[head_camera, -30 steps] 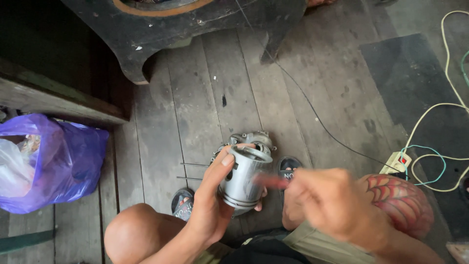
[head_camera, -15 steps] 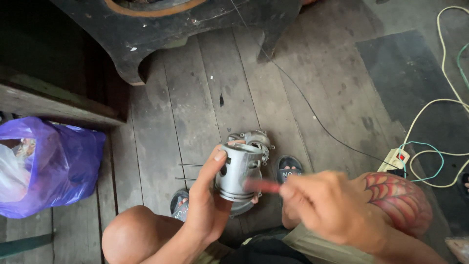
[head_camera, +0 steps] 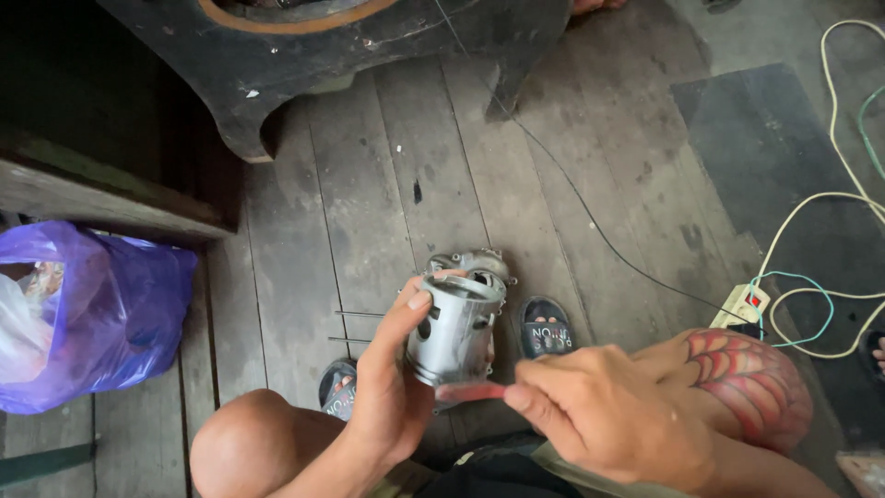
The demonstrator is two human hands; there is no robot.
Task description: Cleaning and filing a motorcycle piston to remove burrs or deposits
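My left hand point(head_camera: 392, 387) grips a grey metal cylindrical motor housing point(head_camera: 454, 332) with round holes in its side and an open top, held upright above my lap. My right hand point(head_camera: 608, 424) pinches a thin reddish tool point(head_camera: 470, 391) whose tip touches the housing's lower edge. A second grey metal part point(head_camera: 472, 262) lies on the floorboards just behind the housing. My bare knees frame the hands, the right one tattooed in red.
A purple plastic bag point(head_camera: 101, 314) sits at the left. A dark wooden furniture base point(head_camera: 369, 55) stands at the top. A white power strip point(head_camera: 739, 304) with pale and green cables lies at the right, beside a dark mat point(head_camera: 784, 138). Sandals point(head_camera: 544, 327) rest on the plank floor.
My right hand has drawn back slightly and lowered the reddish tool from the housing's side to its bottom edge. My left hand has tilted the housing a little.
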